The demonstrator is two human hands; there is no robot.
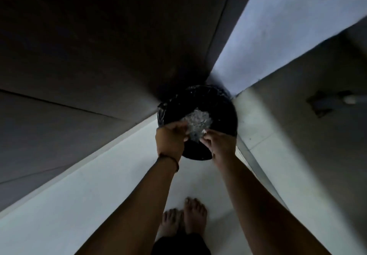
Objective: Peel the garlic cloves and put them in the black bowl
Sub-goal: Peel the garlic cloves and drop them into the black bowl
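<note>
In dim light I stand over a round black bin (200, 99) lined with shiny black plastic, set on the floor in a corner. Above its opening both hands hold a crumpled clear plastic piece (197, 122). My left hand (170, 140) grips its left edge with curled fingers. My right hand (218, 144) pinches its lower right edge. No garlic clove and no black bowl can be made out.
Dark cabinet fronts (79, 75) rise on the left and a pale wall (288, 26) behind the bin. A grey wall (317, 155) with a small fitting (329, 101) stands on the right. My bare feet (184, 219) are on the light floor.
</note>
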